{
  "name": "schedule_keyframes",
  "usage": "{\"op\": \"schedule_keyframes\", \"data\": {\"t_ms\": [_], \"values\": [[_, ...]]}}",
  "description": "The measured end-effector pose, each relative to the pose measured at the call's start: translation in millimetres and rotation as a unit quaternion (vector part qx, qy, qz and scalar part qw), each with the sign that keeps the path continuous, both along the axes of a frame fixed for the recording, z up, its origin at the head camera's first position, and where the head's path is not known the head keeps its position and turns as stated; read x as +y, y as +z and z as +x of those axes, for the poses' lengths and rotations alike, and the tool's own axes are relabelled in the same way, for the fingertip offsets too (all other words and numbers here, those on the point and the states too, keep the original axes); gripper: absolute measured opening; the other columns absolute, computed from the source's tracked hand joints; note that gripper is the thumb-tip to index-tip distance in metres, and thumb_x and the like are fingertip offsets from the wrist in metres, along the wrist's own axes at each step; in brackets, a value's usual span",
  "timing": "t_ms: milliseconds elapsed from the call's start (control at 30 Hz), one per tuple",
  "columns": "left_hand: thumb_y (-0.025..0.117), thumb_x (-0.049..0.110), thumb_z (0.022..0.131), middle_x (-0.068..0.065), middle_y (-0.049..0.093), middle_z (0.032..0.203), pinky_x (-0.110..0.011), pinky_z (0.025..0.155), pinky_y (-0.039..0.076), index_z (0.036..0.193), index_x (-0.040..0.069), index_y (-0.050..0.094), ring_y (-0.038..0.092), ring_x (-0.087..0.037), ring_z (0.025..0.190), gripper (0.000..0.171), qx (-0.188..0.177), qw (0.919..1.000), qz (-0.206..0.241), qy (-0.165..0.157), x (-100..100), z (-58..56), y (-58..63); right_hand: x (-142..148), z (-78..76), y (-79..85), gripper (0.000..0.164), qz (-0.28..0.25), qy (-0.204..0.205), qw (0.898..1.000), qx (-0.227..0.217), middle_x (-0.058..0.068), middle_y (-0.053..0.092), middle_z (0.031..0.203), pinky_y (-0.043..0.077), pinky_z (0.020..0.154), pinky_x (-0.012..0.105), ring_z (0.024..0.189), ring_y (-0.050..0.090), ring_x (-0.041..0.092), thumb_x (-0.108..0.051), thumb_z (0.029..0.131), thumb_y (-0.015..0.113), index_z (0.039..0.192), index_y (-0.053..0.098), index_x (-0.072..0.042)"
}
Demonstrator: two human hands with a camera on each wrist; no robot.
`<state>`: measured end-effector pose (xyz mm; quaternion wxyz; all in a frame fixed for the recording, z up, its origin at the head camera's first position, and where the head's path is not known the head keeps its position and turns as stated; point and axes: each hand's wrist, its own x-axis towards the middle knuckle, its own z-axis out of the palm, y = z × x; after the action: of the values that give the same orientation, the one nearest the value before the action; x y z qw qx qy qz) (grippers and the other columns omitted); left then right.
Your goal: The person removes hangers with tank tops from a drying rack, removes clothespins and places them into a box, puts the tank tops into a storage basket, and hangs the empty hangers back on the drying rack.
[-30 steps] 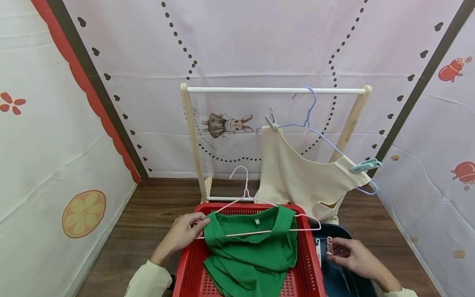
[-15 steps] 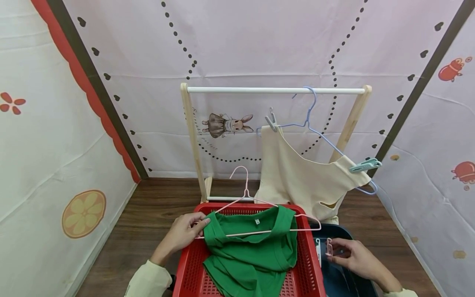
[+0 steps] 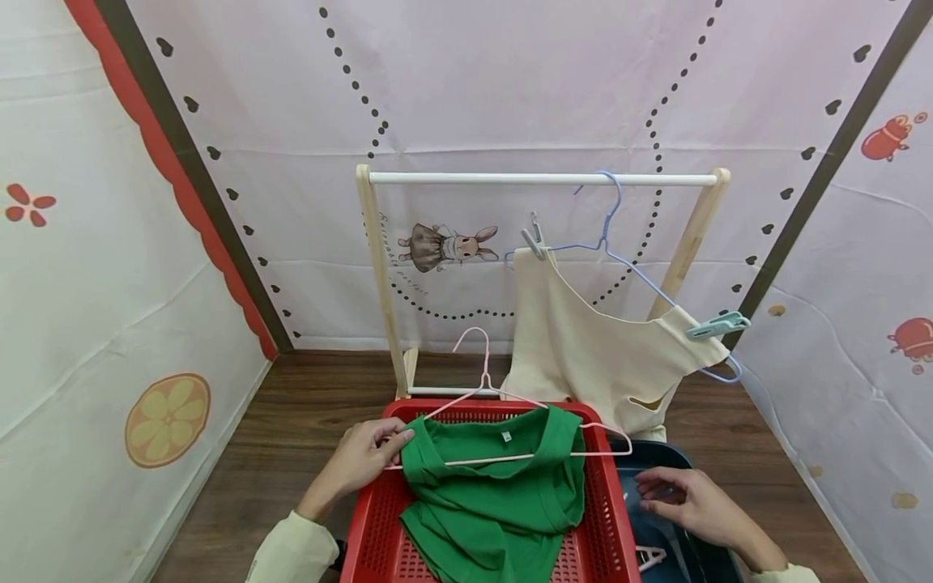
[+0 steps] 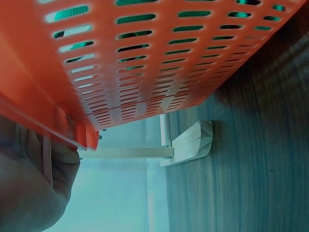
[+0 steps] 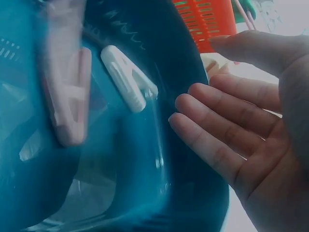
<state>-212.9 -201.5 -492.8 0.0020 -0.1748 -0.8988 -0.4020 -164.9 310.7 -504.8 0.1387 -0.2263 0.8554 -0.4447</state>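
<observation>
My left hand [image 3: 367, 455] pinches the left end of a pink hanger [image 3: 487, 361], beside the shoulder of a green top [image 3: 503, 494]. That top hangs over the hanger and droops into the red basket [image 3: 353, 534]. In the left wrist view, the hanger end [image 4: 47, 162] runs between the fingers and thumb. Over the dark blue basin [image 3: 674, 457] my right hand [image 3: 692, 506] holds nothing, its fingers loose and apart from the thumb. A blurred pink clothespin [image 5: 67, 96] and a white clothespin [image 5: 128, 79] show in the basin in the right wrist view.
Behind the basket stands a rack with a white rail [image 3: 466, 178] and wooden legs. A cream top [image 3: 583, 340] hangs there from a blue hanger [image 3: 612, 210], with a grey clothespin [image 3: 534, 239] and a teal clothespin [image 3: 717, 324] on its shoulders. Printed cloth surrounds the wooden floor.
My right hand has let go of the pink clothespin, and a clothespin now shows lower in the basin. The left hand, hanger and green top stay in place.
</observation>
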Motion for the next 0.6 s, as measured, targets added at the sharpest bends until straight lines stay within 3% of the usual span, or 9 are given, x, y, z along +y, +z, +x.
{"op": "schedule_keyframes", "data": {"t_ms": [300, 600], "values": [[0.059, 0.035, 0.100, 0.013, 0.054, 0.060, -0.023, 0.053, 0.039, 0.071, 0.029, 0.057, 0.047, -0.004, 0.051, 0.030, 0.010, 0.9999, -0.009, 0.002, 0.6, 0.6, 1.8, -11.9, -1.1, 14.2, 0.026, 0.000, 0.016, 0.999, 0.043, 0.010, 0.071, 0.101, 0.057, 0.070, 0.027, 0.087, 0.067, 0.004, -0.017, 0.095, 0.067, 0.115, 0.067, 0.001], [0.059, 0.034, 0.100, 0.012, 0.055, 0.060, -0.023, 0.053, 0.039, 0.071, 0.028, 0.057, 0.047, -0.005, 0.051, 0.030, 0.002, 1.0000, -0.008, -0.001, 0.4, 0.8, 0.8, -34.8, -3.1, 27.4, 0.020, -0.022, 0.059, 0.987, 0.149, 0.002, 0.073, 0.096, 0.056, 0.065, 0.026, 0.081, 0.067, 0.004, -0.010, 0.093, 0.069, 0.112, 0.069, -0.006]]}}
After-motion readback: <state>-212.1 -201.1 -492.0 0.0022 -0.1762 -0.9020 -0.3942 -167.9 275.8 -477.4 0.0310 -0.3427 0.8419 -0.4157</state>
